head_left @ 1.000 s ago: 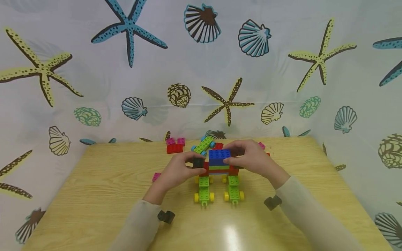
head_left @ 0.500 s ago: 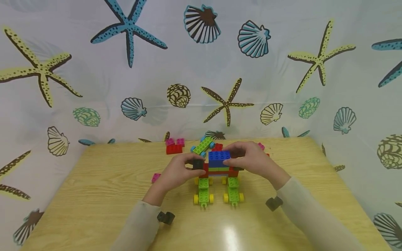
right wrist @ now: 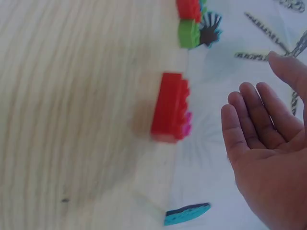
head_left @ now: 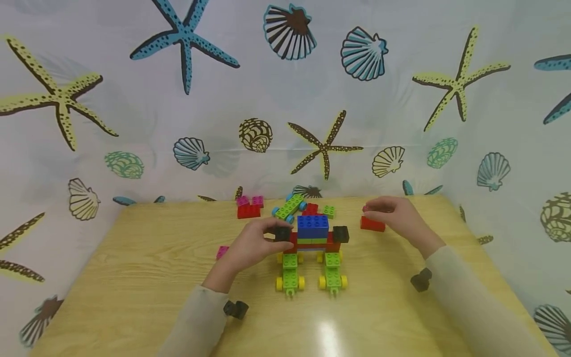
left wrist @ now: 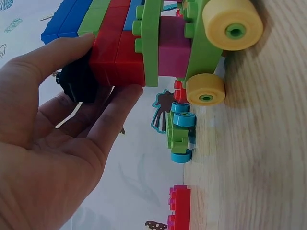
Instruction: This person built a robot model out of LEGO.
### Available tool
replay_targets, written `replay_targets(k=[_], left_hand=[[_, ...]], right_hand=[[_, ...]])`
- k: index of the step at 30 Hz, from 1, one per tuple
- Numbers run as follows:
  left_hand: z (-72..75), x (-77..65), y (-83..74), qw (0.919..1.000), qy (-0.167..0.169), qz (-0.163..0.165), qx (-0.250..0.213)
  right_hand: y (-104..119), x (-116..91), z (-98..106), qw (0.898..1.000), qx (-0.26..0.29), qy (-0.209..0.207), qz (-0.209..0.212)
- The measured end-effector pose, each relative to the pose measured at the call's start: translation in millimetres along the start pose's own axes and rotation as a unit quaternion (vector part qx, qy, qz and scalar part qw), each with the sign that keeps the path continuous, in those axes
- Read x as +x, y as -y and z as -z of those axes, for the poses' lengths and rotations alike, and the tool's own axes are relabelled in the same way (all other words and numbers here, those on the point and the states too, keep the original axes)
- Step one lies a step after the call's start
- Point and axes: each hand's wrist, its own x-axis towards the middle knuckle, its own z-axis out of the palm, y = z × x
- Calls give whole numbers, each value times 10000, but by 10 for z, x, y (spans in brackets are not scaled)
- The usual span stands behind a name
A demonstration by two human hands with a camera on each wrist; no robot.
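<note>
A build of toy building bricks stands mid-table, with a blue brick (head_left: 313, 227) on top, red and lime bricks below, and two lime wheeled bases (head_left: 332, 277) with yellow wheels. My left hand (head_left: 254, 245) grips its left end, where a black piece (left wrist: 79, 79) juts out beside red bricks (left wrist: 115, 60). A matching black piece (head_left: 341, 234) sits at the right end, free of any hand. To the right, my right hand (head_left: 403, 223) hovers by a red brick (right wrist: 168, 105) topped with pink. Its fingers are loosely bent and hold nothing.
Behind the build lie a lime car base (head_left: 290, 207) with blue wheels, a small lime brick (head_left: 329, 211) and a red brick (head_left: 311, 209). Farther left are a red brick with pink ones (head_left: 248, 211) and a lone pink brick (head_left: 222, 252). A patterned cloth (head_left: 214, 109) borders the table.
My right hand has left the build and moved right to the red brick with pink on it, uncovering the black piece and the small lime brick. My left hand keeps its grip.
</note>
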Motion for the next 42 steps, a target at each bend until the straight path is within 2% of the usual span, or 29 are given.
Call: replay_targets(k=[8,13,19,29,35,42], left_hand=[[-44,30,-38,9996,-63,-118,-263],[-77,44,-92,9987,-229,-298,-349],[-97,63,-160,9974,-363,-299,-542],[-98,70,-196,9962,-433,-375,-654],[-104,33,-197,9950,-414,-329,-846],[-106,1,-188,9938,-499,-457,-881]], right_hand=[[-250,99,106,9975,-416,20,-579],[-340,142,102,9947,-401,197,-931],[-476,239,77,9915,-448,281,-1189],[-563,263,68,9889,-603,332,-1320],[-555,269,59,9895,-611,356,-1264],[-541,265,32,9899,-778,313,-1143]])
